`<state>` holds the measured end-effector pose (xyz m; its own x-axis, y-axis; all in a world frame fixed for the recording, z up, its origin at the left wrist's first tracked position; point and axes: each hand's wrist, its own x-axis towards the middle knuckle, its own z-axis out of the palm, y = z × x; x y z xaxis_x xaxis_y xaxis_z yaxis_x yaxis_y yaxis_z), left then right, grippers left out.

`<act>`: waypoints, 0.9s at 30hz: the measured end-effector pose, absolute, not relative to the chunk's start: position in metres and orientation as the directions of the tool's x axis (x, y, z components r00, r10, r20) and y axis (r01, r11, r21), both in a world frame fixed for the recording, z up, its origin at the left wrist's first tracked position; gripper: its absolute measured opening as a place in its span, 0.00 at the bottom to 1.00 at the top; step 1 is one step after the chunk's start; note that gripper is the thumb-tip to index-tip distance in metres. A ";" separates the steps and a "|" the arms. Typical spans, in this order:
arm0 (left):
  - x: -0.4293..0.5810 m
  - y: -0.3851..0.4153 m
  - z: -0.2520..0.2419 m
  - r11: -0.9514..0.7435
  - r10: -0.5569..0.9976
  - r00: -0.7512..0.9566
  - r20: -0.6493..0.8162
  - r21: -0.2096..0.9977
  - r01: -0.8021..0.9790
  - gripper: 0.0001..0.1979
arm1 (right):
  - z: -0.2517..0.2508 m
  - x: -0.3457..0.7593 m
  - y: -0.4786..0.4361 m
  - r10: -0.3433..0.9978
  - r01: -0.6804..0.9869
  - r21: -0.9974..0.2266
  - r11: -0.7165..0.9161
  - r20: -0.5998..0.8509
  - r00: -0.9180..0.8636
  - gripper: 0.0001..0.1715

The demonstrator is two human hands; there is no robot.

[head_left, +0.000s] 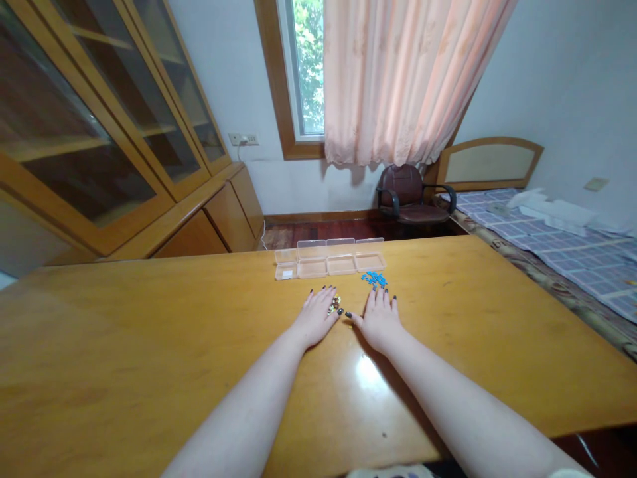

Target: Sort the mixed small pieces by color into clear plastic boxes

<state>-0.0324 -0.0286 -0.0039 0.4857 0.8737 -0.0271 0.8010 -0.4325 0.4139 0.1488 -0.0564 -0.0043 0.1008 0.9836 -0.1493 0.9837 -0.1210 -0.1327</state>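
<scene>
My left hand (316,315) lies flat on the wooden table, fingers stretched out and thumb pointing right. Beside its index finger, partly hidden by it, is a small pile of yellow, white and brown pieces (335,305), too small to name. My right hand (379,322) rests palm down with the fingers apart, its fingertips just short of a scatter of small blue pieces (375,277). The two thumbs nearly meet. A yellow bit (350,326) shows under the right thumb. Beyond both hands stands a row of clear plastic boxes (341,265) with their lids raised; one holds a white label.
The wooden table (149,352) reaches far to both sides. Behind it stand a brown office chair (408,192) and a pink curtain (398,79). A glass-fronted cabinet (119,99) is at left, a bed (562,245) at right.
</scene>
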 end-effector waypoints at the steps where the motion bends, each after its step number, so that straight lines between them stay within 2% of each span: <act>1: -0.032 -0.028 -0.004 -0.420 0.881 0.473 -0.017 0.431 0.799 0.29 | -0.005 0.148 -0.057 0.983 0.984 -0.136 -0.114 -0.159 0.092 0.55; 5: -0.034 -0.022 -0.008 -0.332 0.930 0.364 0.055 0.553 0.764 0.26 | -0.005 0.152 -0.051 0.987 0.982 -0.170 -0.086 -0.146 0.062 0.50; 8: -0.039 -0.016 -0.011 -0.265 0.961 0.259 0.098 0.598 0.756 0.26 | 0.003 0.156 -0.047 0.998 0.978 -0.206 -0.035 -0.055 0.024 0.48; 11: -0.043 -0.014 -0.011 -0.260 0.965 0.236 0.115 0.541 0.800 0.26 | 0.009 0.156 -0.056 0.999 0.979 -0.197 0.043 -0.016 -0.047 0.47; 13: -0.043 -0.015 -0.010 -0.296 0.953 0.286 0.096 0.488 0.821 0.26 | 0.008 0.152 -0.066 0.991 0.981 -0.182 0.058 -0.110 -0.080 0.48; 15: -0.040 -0.018 -0.009 -0.329 0.938 0.340 0.059 0.449 0.831 0.26 | 0.004 0.144 -0.075 0.973 0.978 -0.185 0.097 -0.187 -0.132 0.53; 17: -0.037 -0.021 -0.007 -0.359 0.922 0.386 0.023 0.427 0.830 0.26 | -0.001 0.135 -0.078 0.956 0.959 -0.202 0.197 -0.179 -0.234 0.56; 20: -0.034 -0.022 -0.003 -0.380 0.903 0.430 -0.015 0.442 0.813 0.26 | -0.004 0.128 -0.072 0.928 0.915 -0.242 0.324 -0.110 -0.357 0.54; 22: -0.034 -0.022 -0.001 -0.369 0.901 0.433 -0.031 0.471 0.801 0.26 | -0.005 0.129 -0.063 0.900 0.865 -0.309 0.394 -0.058 -0.431 0.53; 24: -0.034 -0.022 0.001 -0.364 0.900 0.435 -0.038 0.484 0.796 0.26 | -0.008 0.134 -0.055 0.893 0.807 -0.431 0.403 -0.007 -0.450 0.50; 27: -0.032 -0.025 0.001 -0.412 0.878 0.477 -0.029 0.459 0.787 0.27 | -0.017 0.140 -0.044 0.970 0.718 -0.663 0.214 0.055 -0.238 0.38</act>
